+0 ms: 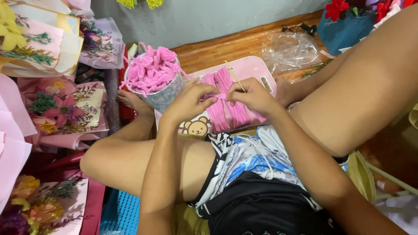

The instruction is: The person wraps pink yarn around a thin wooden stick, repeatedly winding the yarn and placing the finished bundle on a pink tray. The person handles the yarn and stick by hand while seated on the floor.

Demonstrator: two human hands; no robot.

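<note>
The fingers (208, 95) of the left hand (189, 102) are curled in and pinched shut on the end of a pink fuzzy wire (219, 96), which runs across to the right hand (252, 96). That hand's fingers are closed too, pinching the wire's other end together with a thin wooden stick (235, 76) that pokes up and away from the knuckles. The two hands sit close together, nearly touching, knuckles up, just above a pink tray (254, 67) on the floor. Both forearms reach forward from the body, the left one passing over the left thigh, the right one lying along the inside of the raised right knee.

On the tray lies a bundle of the same pink wires (226, 114), side by side under the hands. Just left of the tray stands a tin (167, 93) heaped with curled pink pieces (152, 69), a bare foot beside it. Wrapped bouquets (56, 109) lie stacked along the left. A crumpled clear bag (289, 50) lies on the wooden floor beyond the tray, and a blue basket (344, 30) with red flowers stands at the far right.
</note>
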